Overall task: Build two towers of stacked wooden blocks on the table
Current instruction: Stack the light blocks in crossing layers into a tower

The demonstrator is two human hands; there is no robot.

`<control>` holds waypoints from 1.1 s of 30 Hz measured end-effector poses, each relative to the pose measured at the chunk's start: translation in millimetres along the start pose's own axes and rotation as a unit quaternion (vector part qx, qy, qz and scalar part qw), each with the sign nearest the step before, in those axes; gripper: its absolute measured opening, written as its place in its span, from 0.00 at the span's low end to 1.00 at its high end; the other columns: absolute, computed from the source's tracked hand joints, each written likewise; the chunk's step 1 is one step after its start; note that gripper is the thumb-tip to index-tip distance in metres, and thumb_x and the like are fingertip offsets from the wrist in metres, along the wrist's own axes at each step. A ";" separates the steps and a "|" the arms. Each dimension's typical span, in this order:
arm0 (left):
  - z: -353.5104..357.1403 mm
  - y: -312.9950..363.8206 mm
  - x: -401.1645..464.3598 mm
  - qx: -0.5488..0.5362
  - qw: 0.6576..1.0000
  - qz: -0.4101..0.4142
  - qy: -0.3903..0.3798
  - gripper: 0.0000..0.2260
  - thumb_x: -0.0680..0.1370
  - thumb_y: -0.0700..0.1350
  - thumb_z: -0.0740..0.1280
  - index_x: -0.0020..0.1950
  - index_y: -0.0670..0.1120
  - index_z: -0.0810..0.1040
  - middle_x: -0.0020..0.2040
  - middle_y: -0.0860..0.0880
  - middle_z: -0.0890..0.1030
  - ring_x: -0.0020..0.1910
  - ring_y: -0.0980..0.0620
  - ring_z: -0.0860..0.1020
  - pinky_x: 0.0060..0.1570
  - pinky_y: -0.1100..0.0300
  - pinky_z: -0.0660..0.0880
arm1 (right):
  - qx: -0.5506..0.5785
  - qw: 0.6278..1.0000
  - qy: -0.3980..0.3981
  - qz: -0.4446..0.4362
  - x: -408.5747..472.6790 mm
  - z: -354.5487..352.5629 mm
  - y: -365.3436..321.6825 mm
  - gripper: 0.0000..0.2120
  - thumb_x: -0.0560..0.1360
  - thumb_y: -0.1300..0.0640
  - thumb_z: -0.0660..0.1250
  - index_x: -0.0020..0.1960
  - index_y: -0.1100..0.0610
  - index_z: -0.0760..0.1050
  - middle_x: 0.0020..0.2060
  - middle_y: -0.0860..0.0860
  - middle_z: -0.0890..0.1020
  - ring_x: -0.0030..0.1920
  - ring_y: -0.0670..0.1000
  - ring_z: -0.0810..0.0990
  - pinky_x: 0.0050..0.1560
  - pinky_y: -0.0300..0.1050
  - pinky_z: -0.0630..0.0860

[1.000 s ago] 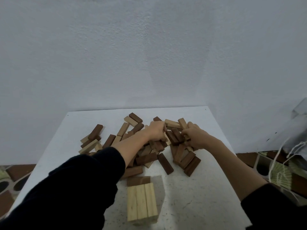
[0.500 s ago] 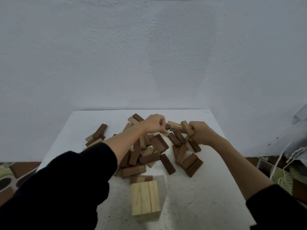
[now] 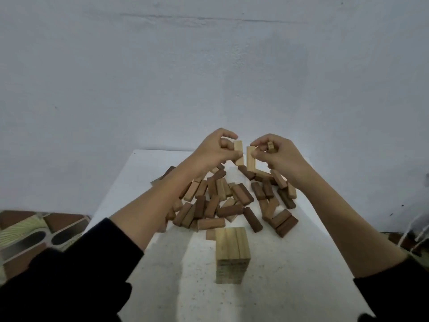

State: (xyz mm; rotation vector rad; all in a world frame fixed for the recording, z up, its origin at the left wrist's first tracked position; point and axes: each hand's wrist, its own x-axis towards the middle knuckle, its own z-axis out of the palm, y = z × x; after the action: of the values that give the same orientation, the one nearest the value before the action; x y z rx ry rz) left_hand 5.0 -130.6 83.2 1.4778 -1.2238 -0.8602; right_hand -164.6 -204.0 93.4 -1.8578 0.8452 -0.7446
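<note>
A tower of light wooden blocks (image 3: 232, 254) stands near the front of the white table (image 3: 290, 275), three blocks across its top. Behind it lies a loose pile of dark and light blocks (image 3: 222, 201). My left hand (image 3: 214, 149) is raised above the pile's far side and pinches a light block (image 3: 238, 152) held upright. My right hand (image 3: 277, 154) is raised beside it and pinches another light block (image 3: 250, 159) upright, with a second small block (image 3: 270, 146) tucked in its curled fingers. The two held blocks are close together, a narrow gap between them.
A plain pale wall stands right behind the table. Patterned floor tiles (image 3: 34, 231) show to the left. White cords (image 3: 415, 233) hang at the right edge. One small brown block (image 3: 210, 234) lies just left of the tower's far side.
Both hands have lifted from the pile, each carrying a light block, and now hold them upright in the air. The view has shifted so the tower sits more central.
</note>
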 end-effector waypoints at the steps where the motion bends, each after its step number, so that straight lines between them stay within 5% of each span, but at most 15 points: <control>1: -5.0 2.6 -8.6 -0.012 1.000 0.004 0.005 0.14 0.73 0.36 0.72 0.56 0.43 0.74 0.40 0.46 0.80 0.38 0.49 0.80 0.46 0.47 0.78 | 0.012 1.000 -0.002 0.002 -3.3 5.4 -7.2 0.06 0.73 0.63 0.69 0.49 0.57 0.78 0.34 0.46 0.76 0.28 0.40 0.71 0.29 0.33 0.68; 6: -23.2 8.6 -55.6 -0.035 0.996 0.046 0.068 0.06 0.74 0.34 0.70 0.50 0.38 0.77 0.39 0.47 0.79 0.32 0.62 0.78 0.32 0.72 0.72 | 0.048 0.999 -0.002 0.006 -21.4 41.4 -36.0 0.07 0.73 0.64 0.70 0.50 0.58 0.77 0.34 0.48 0.76 0.27 0.39 0.73 0.30 0.36 0.68; 9: -39.1 0.1 -80.8 -0.048 0.994 0.046 0.092 0.03 0.74 0.37 0.70 0.47 0.42 0.79 0.38 0.50 0.80 0.34 0.59 0.78 0.34 0.68 0.71 | 0.074 0.997 0.005 0.010 -36.5 71.1 -50.9 0.07 0.73 0.65 0.69 0.50 0.60 0.75 0.35 0.51 0.75 0.27 0.40 0.73 0.25 0.32 0.68; 14: -60.2 -12.3 -121.8 -0.108 0.986 0.022 0.122 0.01 0.75 0.38 0.70 0.45 0.43 0.80 0.34 0.52 0.80 0.30 0.59 0.75 0.35 0.64 0.70 | 0.064 0.998 0.004 -0.009 -60.4 114.7 -69.3 0.08 0.73 0.63 0.68 0.50 0.56 0.72 0.38 0.48 0.77 0.38 0.46 0.77 0.39 0.40 0.77; 18: -70.9 -33.7 -154.2 -0.130 0.980 -0.001 0.150 0.03 0.75 0.37 0.68 0.42 0.42 0.78 0.29 0.55 0.77 0.28 0.58 0.72 0.33 0.65 0.68 | 0.112 0.993 0.005 0.020 -84.9 152.3 -78.1 0.10 0.77 0.60 0.62 0.52 0.53 0.61 0.44 0.51 0.72 0.39 0.47 0.73 0.38 0.38 0.72; 22: -70.1 -90.7 -187.4 -0.070 0.977 -0.103 0.175 0.04 0.73 0.32 0.68 0.44 0.40 0.78 0.31 0.49 0.75 0.28 0.56 0.71 0.32 0.64 0.67 | 0.021 0.998 -0.051 0.012 -116.2 204.9 -58.1 0.05 0.80 0.63 0.57 0.50 0.61 0.60 0.43 0.53 0.68 0.40 0.46 0.69 0.33 0.26 0.68; 26: -55.7 -147.9 -210.2 0.039 0.967 -0.174 0.182 0.07 0.72 0.37 0.71 0.47 0.44 0.77 0.35 0.47 0.76 0.33 0.51 0.73 0.37 0.53 0.73 | -0.161 0.977 -0.110 0.081 -121.4 240.2 5.0 0.07 0.81 0.55 0.55 0.51 0.60 0.66 0.61 0.58 0.64 0.64 0.57 0.64 0.62 0.44 0.63; 28: -54.4 -158.0 -211.6 0.086 0.965 -0.166 0.184 0.08 0.72 0.41 0.73 0.48 0.47 0.77 0.36 0.49 0.77 0.36 0.51 0.74 0.41 0.51 0.75 | -0.191 0.971 -0.084 0.114 -119.5 239.0 26.5 0.11 0.81 0.53 0.57 0.42 0.57 0.67 0.54 0.56 0.68 0.57 0.55 0.66 0.57 0.41 0.64; 30: -55.2 -159.7 -208.6 0.122 0.965 -0.151 0.173 0.08 0.72 0.44 0.73 0.49 0.47 0.77 0.37 0.50 0.77 0.37 0.52 0.74 0.43 0.56 0.75 | -0.126 0.981 -0.092 0.117 -118.6 236.1 38.6 0.17 0.78 0.57 0.64 0.33 0.56 0.62 0.37 0.51 0.68 0.39 0.49 0.67 0.39 0.33 0.66; 33: -56.9 -159.8 -200.8 0.189 0.962 -0.123 0.155 0.12 0.71 0.48 0.74 0.51 0.45 0.80 0.41 0.50 0.76 0.39 0.54 0.73 0.38 0.70 0.68 | -0.104 0.982 -0.079 0.132 -117.1 234.8 43.3 0.11 0.72 0.57 0.72 0.40 0.59 0.70 0.34 0.50 0.70 0.36 0.49 0.69 0.38 0.42 0.71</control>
State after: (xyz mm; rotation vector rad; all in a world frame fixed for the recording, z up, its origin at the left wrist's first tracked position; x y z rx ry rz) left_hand 52.7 77.5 -70.1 2.0211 -1.0157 -0.5405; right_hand -59.7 -7.6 -52.2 -1.9087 1.0730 -0.3476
